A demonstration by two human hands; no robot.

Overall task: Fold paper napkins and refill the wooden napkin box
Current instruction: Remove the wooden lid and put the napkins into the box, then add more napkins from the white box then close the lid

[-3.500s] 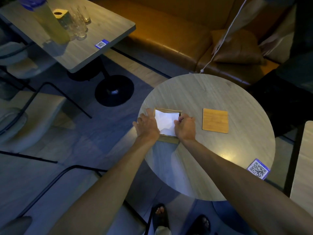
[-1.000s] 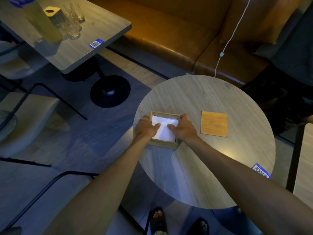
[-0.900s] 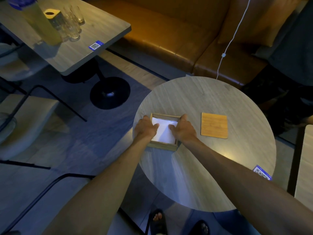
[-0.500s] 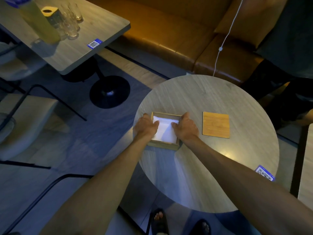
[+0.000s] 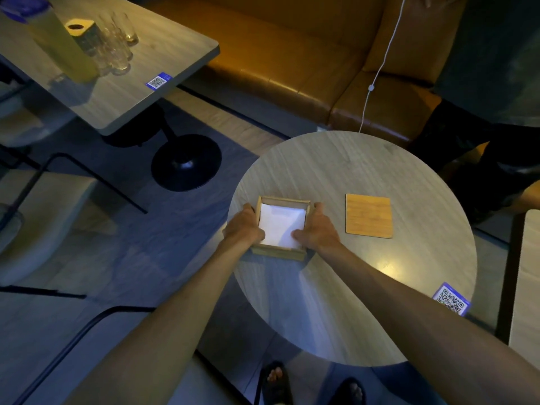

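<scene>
At far left I note a rectangular bench (image 5: pixel 131 92) carrying a tall yellow pitcher (image 5: pixel 62 51), a cluster of clear glasses (image 5: pixel 117 51) just beside it, and a blue QR sticker (image 5: pixel 157 81) near its right edge.

At centre stands a round bench (image 5: pixel 350 171). The wooden napkin box (image 5: pixel 277 252) sits on its left part, near the rim, lidless and upright. White napkins (image 5: pixel 280 226) lie flat inside and cover the whole floor of the box.

The left hand (image 5: pixel 244 229) grasps the left wall: its fingers (image 5: pixel 247 208) run along the outside and the thumb reaches over the wall onto the paper. The right hand (image 5: pixel 317 228) grasps the right wall in the same way, fingers (image 5: pixel 318 207) outside, thumb resting on the napkins at the near corner. Both forearms stretch across the near rim of the round bench.

To the right of the box, apart from it, a square wooden board (image 5: pixel 368 216) lies flat. A second QR sticker (image 5: pixel 451 299) sits at the bench's near right rim.

Behind, an orange sofa (image 5: pixel 277 54) runs along the back, with a white cable (image 5: pixel 380 65) hanging in front of it.
</scene>
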